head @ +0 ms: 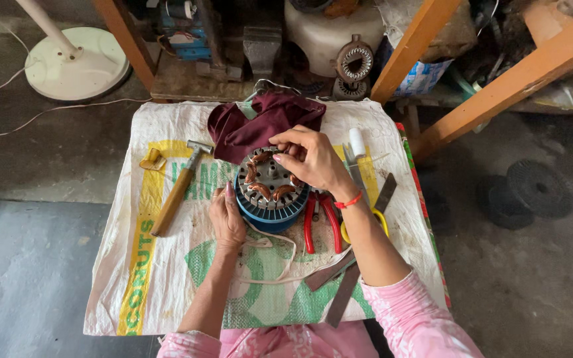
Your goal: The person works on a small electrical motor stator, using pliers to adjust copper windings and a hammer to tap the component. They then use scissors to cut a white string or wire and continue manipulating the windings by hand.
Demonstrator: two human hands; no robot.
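Motor stator (270,189) on woven sack (167,278), under fingers. Left hand (227,222) steadies blue rim, fingers loosely spread. Right hand (310,159) pinches at copper coils (260,191) on top. Likely heavy, rigid; windings delicate. Best gripped by outer rim.

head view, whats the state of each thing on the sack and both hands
motor core: upright on the sack, copper coils showing on top
left hand: flat against the core's blue side
right hand: over the core, fingertips pinched at the coils
hammer: lying flat, untouched
red pliers: lying flat, handles apart
maroon cloth: crumpled behind the core
white cord: loose on the sack
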